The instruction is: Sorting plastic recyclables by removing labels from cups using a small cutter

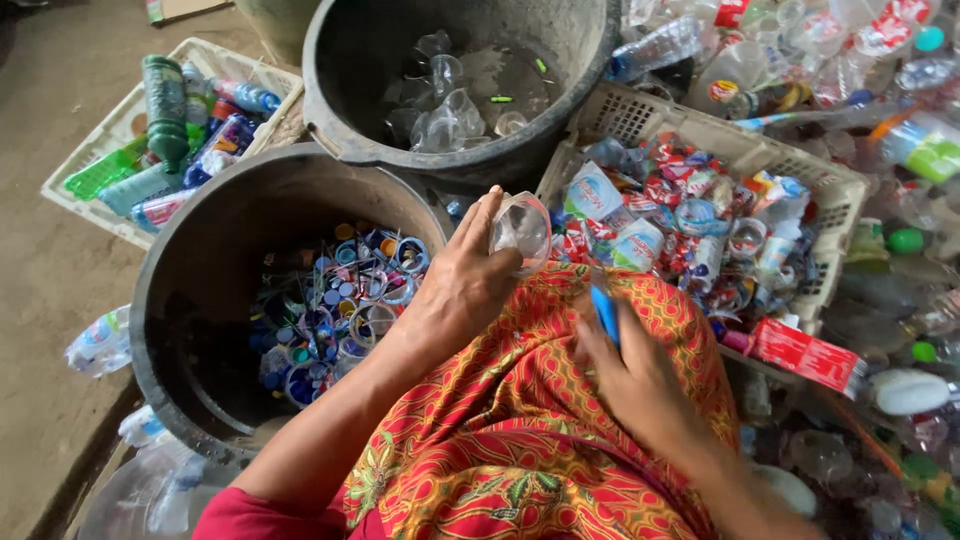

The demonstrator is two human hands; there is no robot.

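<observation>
We see the left hand (462,285) with its grip closed on a clear plastic cup (521,230), held over a red patterned cloth (520,420) beside the black bucket (175,300) of caps. The right hand (635,375) grips a blue tool (605,312) near the white basket (640,118).

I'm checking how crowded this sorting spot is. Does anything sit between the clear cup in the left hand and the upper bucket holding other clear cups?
Nothing visible does. The left hand holds the clear cup just below the upper bucket, whose mouth is uncovered.
</observation>
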